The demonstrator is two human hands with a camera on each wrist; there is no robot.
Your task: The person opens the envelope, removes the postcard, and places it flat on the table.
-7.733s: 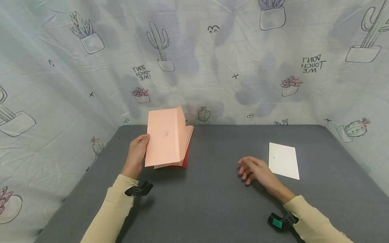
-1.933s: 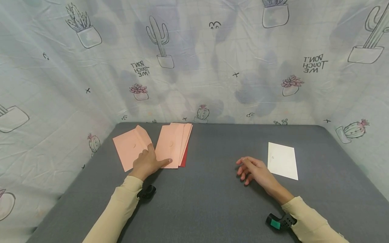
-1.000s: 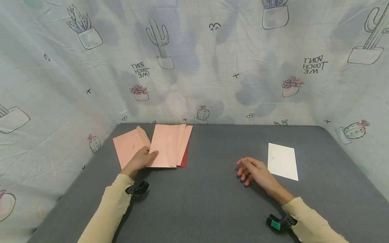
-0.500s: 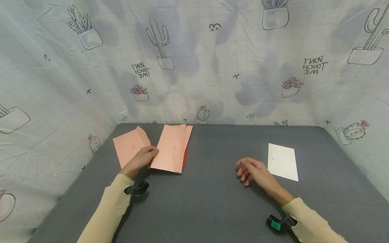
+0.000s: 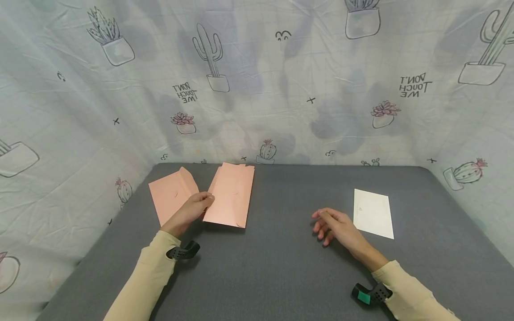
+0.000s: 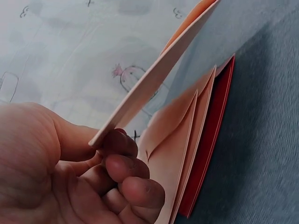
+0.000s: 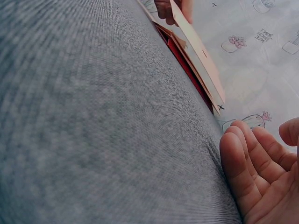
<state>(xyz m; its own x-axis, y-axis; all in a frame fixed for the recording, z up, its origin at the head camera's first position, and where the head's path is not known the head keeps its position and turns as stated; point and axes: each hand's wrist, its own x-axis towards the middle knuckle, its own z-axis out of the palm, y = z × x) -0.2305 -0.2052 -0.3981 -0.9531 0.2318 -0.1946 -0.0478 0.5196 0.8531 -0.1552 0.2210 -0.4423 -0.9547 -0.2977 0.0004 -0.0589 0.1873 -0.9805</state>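
My left hand (image 5: 188,214) pinches a pink envelope (image 5: 230,198) by its left edge, thumb on top. In the left wrist view, that envelope (image 6: 154,77) is tilted up, apart from the pile. Beneath it sit more pink envelopes (image 6: 170,168) with a red envelope (image 6: 208,154) at the bottom; the head view hides the red one. Another pink envelope (image 5: 167,196) lies flat at the left, partly covered by my left hand. My right hand (image 5: 340,229) rests on the table with loosely bent fingers and holds nothing.
A white card or envelope (image 5: 374,214) with a small mark lies just right of my right hand. The grey table (image 5: 273,267) meets a cloth backdrop (image 5: 257,80) printed with cacti, which stands behind and along both sides.
One pink envelope was laid at the left earlier. Since then my left hand has pinched another from the pile, lifted it and shifted it right, covering the red one. The right hand stays still.
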